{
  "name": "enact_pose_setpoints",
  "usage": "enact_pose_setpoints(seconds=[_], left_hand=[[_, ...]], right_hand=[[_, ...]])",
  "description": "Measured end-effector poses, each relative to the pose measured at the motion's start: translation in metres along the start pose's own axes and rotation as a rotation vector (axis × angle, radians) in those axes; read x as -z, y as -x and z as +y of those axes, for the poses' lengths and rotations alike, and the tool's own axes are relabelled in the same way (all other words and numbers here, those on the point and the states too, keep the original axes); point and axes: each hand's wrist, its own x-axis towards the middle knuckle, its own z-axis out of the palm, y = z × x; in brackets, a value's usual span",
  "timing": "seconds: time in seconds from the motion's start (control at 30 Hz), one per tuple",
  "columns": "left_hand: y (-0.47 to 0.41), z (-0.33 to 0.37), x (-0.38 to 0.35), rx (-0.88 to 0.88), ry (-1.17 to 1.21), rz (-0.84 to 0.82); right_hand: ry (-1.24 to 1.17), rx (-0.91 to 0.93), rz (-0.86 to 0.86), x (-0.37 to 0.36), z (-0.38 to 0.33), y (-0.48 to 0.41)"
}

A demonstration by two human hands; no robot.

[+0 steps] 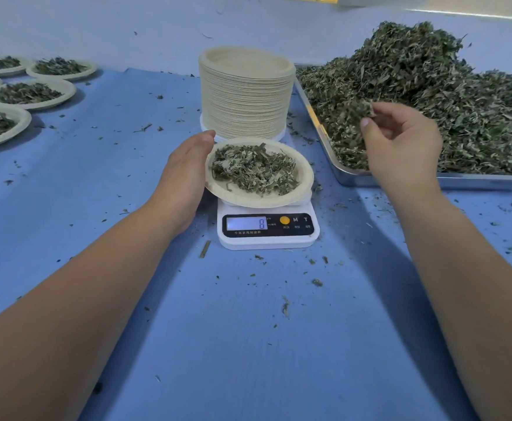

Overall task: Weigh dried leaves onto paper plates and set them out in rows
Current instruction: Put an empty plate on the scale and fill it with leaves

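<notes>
A paper plate with dried leaves sits tilted on a white digital scale whose display reads 8. My left hand holds the plate's left rim, fingers under it and thumb at the top edge. My right hand hovers over the metal tray and pinches a small tuft of dried leaves. A big heap of dried leaves fills that tray.
A tall stack of empty paper plates stands right behind the scale. Several filled plates lie in rows at the far left on the blue table cover. Leaf crumbs are scattered over the cover.
</notes>
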Motion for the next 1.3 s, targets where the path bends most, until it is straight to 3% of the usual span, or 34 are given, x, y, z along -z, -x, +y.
enact_pose_setpoints(seconds=[0.1, 0.3, 0.53, 0.87, 1.1, 1.3], left_hand=[[0.003, 0.001, -0.002, -0.01, 0.027, 0.027], [-0.001, -0.001, 0.0, -0.021, 0.017, 0.013], [0.0, -0.001, -0.002, -0.007, 0.028, 0.026], [0.007, 0.006, -0.004, -0.023, 0.052, -0.031], [0.01, 0.009, -0.003, -0.025, 0.053, -0.017], [0.005, 0.007, -0.004, 0.016, 0.039, 0.014]], right_hand=[[0.236, -0.078, -0.112, 0.009, 0.016, -0.006], [0.115, 0.095, -0.139, -0.005, -0.001, 0.011], [0.04, 0.225, -0.332, -0.019, -0.019, 0.032], [0.231, 0.379, -0.591, -0.034, -0.067, 0.043], [0.495, 0.474, -0.793, -0.07, -0.092, 0.037], [0.39, 0.546, -0.698, -0.083, -0.096, 0.033]])
